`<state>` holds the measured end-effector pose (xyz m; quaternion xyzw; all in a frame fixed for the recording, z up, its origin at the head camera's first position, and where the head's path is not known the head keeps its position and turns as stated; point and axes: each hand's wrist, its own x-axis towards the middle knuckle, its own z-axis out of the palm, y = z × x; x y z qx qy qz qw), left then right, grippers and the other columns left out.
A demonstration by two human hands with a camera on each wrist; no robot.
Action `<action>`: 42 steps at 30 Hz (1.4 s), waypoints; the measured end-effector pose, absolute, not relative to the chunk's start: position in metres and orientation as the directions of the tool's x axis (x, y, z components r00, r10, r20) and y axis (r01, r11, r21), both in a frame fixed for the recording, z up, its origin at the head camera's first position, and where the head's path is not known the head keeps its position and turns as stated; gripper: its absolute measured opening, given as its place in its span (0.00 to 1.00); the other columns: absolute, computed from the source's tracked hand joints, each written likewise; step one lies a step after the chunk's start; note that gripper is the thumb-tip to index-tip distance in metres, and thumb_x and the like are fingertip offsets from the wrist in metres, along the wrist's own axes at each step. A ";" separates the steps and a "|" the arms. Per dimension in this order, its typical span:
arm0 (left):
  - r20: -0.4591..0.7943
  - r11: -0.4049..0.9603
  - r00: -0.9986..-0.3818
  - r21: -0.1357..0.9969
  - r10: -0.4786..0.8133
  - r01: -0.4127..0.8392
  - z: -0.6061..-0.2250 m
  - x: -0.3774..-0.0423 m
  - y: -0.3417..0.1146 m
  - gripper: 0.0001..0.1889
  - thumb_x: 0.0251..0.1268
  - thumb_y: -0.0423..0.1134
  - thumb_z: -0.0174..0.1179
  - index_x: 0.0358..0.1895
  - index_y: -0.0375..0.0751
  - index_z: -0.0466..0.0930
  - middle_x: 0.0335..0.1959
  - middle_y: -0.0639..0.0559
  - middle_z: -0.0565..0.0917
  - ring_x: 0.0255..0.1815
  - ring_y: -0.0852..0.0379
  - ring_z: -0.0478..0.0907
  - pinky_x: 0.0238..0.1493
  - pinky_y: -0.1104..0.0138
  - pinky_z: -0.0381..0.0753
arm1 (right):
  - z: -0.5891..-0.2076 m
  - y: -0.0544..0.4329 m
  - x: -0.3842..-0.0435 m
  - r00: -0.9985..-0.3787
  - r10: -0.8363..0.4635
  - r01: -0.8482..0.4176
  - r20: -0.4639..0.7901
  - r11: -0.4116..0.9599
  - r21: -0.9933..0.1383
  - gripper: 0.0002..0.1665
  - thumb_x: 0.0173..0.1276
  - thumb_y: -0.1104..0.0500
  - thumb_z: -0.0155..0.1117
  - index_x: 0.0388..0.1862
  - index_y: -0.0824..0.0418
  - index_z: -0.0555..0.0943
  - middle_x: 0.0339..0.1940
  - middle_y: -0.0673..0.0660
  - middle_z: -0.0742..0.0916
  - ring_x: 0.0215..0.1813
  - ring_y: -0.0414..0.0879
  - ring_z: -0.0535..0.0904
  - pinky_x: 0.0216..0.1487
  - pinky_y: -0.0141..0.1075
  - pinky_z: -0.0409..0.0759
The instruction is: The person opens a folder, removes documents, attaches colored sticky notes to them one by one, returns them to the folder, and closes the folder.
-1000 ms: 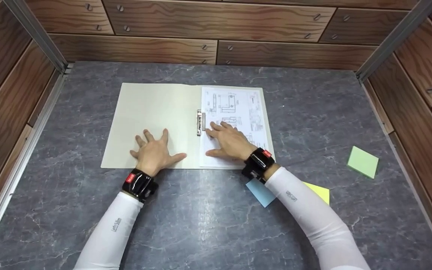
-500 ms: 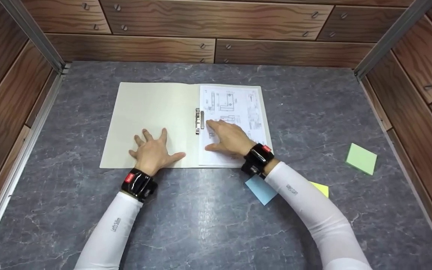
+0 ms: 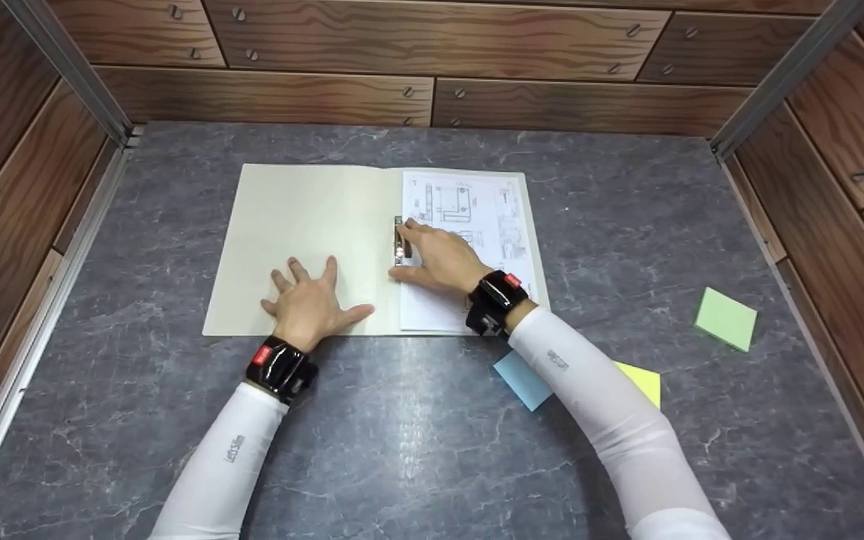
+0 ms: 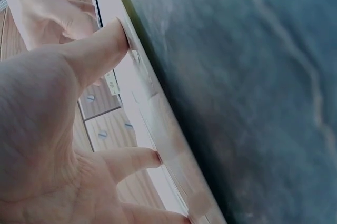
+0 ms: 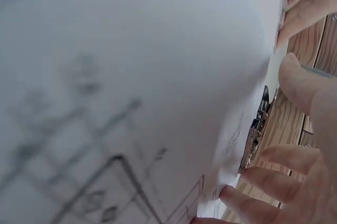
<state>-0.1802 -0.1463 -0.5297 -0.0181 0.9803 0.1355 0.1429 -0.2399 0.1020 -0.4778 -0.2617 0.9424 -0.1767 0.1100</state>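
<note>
A cream file folder (image 3: 304, 217) lies spread open on the grey table, with drawing sheets (image 3: 503, 225) on its right half. Spread fingers of my left hand (image 3: 308, 304) rest flat on the left cover near its lower edge; in the left wrist view the thumb and fingertips touch the cover. At the spine sits a metal binder clip (image 3: 399, 251), partly covered by my right hand (image 3: 443, 259). That hand's fingertips are at the clip's upper part and its thumb is beside the lower end. In the right wrist view, the fingers reach the paper beside the clip (image 5: 258, 124).
A blue sticky-note pad (image 3: 523, 381) lies below the folder, partly under the right forearm. Behind that sleeve a yellow pad (image 3: 643, 382) shows partly. Farther right is a green sticky-note pad (image 3: 726, 319). Wood-patterned walls (image 3: 432, 45) border the table.
My right hand has moved left and slightly up from the drawing sheets onto the metal clip at the spine. The left hand stays in place on the cover.
</note>
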 end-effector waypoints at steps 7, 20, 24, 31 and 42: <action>-0.284 0.963 -0.959 0.260 0.002 -0.075 -0.528 -0.180 -0.147 0.67 0.69 0.82 0.71 0.98 0.47 0.54 0.91 0.06 0.48 0.90 0.01 0.50 0.73 0.07 0.71 | -0.504 0.103 -0.274 -0.853 -0.510 -0.442 -0.113 0.820 -0.365 0.48 0.84 0.33 0.75 0.89 0.61 0.78 0.89 0.68 0.80 0.85 0.71 0.82 0.89 0.60 0.83; -0.270 0.967 -0.963 0.245 0.004 -0.065 -0.532 -0.182 -0.147 0.67 0.68 0.83 0.70 0.98 0.47 0.55 0.90 0.06 0.50 0.90 0.01 0.51 0.71 0.07 0.73 | -0.553 0.101 -0.306 -0.855 -0.517 -0.492 -0.047 0.836 -0.242 0.48 0.77 0.24 0.77 0.76 0.59 0.89 0.46 0.61 0.97 0.39 0.51 0.87 0.48 0.53 0.95; -0.274 0.965 -0.962 0.253 0.000 -0.072 -0.532 -0.183 -0.147 0.67 0.68 0.83 0.71 0.98 0.48 0.55 0.91 0.06 0.49 0.90 0.01 0.51 0.72 0.07 0.72 | -0.552 0.100 -0.303 -0.868 -0.495 -0.470 -0.043 0.845 -0.255 0.45 0.76 0.25 0.78 0.74 0.58 0.91 0.46 0.59 0.97 0.42 0.54 0.92 0.47 0.53 0.96; -0.295 0.962 -0.955 0.259 -0.004 -0.084 -0.532 -0.182 -0.146 0.67 0.68 0.82 0.71 0.99 0.48 0.54 0.92 0.07 0.48 0.91 0.02 0.49 0.74 0.07 0.70 | -0.556 0.099 -0.297 -0.872 -0.489 -0.473 -0.008 0.847 -0.243 0.45 0.76 0.28 0.80 0.74 0.59 0.90 0.53 0.60 0.96 0.50 0.59 0.95 0.50 0.57 0.97; -0.287 0.966 -0.958 0.245 -0.007 -0.080 -0.534 -0.183 -0.146 0.67 0.68 0.83 0.71 0.99 0.48 0.54 0.92 0.07 0.49 0.91 0.02 0.51 0.73 0.07 0.71 | -0.555 0.097 -0.295 -0.879 -0.476 -0.457 -0.013 0.852 -0.256 0.39 0.78 0.30 0.80 0.69 0.59 0.91 0.52 0.60 0.96 0.49 0.61 0.95 0.49 0.58 0.96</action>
